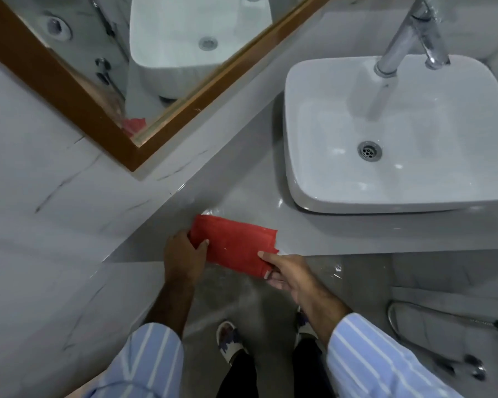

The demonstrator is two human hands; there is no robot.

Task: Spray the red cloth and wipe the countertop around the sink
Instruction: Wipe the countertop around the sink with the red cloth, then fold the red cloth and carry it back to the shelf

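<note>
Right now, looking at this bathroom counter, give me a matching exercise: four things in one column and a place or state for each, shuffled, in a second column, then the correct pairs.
Things:
1. red cloth
2. sink
3. faucet
4. mirror

Places or states:
A. white basin sitting on top of the countertop
B. held at its two ends by the left hand and right hand
C. wood-framed, on the wall to the left of the basin
D. chrome, standing at the basin's far edge

Pairs: 1-B, 2-A, 3-D, 4-C
</note>
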